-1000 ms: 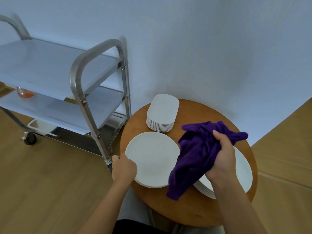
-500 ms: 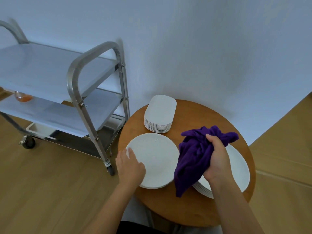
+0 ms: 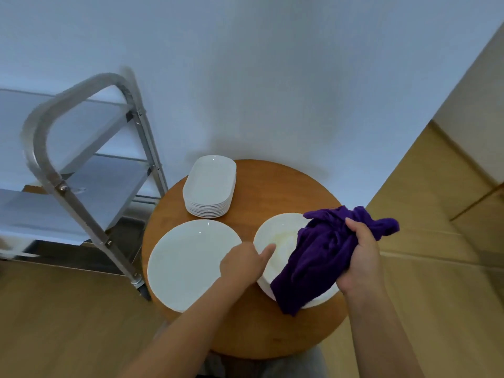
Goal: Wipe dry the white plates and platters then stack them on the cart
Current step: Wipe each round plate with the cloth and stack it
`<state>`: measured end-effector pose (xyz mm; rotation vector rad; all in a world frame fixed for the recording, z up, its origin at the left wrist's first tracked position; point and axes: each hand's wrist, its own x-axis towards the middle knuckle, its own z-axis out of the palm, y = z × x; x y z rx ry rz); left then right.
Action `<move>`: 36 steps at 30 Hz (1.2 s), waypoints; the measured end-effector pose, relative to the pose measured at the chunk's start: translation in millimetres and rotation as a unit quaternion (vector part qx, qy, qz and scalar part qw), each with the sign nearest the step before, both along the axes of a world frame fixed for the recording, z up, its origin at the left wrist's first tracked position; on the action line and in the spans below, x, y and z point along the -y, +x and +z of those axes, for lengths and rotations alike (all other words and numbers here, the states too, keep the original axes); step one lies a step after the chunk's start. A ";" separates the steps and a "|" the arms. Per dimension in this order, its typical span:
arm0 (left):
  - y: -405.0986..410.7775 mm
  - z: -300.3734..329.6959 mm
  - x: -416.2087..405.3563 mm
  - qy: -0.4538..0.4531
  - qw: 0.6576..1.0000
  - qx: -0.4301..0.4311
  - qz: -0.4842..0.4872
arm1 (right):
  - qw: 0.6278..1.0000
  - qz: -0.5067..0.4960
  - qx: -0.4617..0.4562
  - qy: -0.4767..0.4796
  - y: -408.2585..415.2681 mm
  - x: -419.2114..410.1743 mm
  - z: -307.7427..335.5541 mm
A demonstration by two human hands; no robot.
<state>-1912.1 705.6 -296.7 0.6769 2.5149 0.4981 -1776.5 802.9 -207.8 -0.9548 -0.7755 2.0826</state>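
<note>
At the table's right edge, my right hand clutches the purple cloth with curled fingers over the plate stack; my left hand pinches its rim.

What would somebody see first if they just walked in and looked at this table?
Probably the bright purple cloth, bunched in the right hand over the round white plates on the table's right side. Next, the left hand, reaching across to that stack's rim, thumb on top. Behind sits a tall pile of oblong platters, with a metal cart to the left.
</note>
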 end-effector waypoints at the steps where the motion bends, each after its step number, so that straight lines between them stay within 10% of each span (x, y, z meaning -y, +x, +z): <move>1: 0.9 -2.6 -4.9 -0.019 1.000 0.008 -0.010 | 1.000 -0.012 -0.004 -0.005 5.4 -4.2 -0.6; 18: -16.3 -1.5 -8.0 0.040 0.998 0.052 0.011 | 0.993 -0.069 0.094 -0.022 62.2 -41.7 -31.3; 23: -13.8 11.4 -4.3 0.236 0.939 0.219 0.120 | 0.978 -0.068 0.196 0.033 75.0 -48.6 -46.0; 30: -3.9 20.9 -1.4 0.340 0.893 0.212 0.203 | 0.939 -0.161 0.269 0.140 69.0 -32.5 -64.1; 36: 7.7 57.2 5.2 0.443 0.829 0.290 0.182 | 0.990 -0.029 0.117 0.068 43.7 -15.8 -48.2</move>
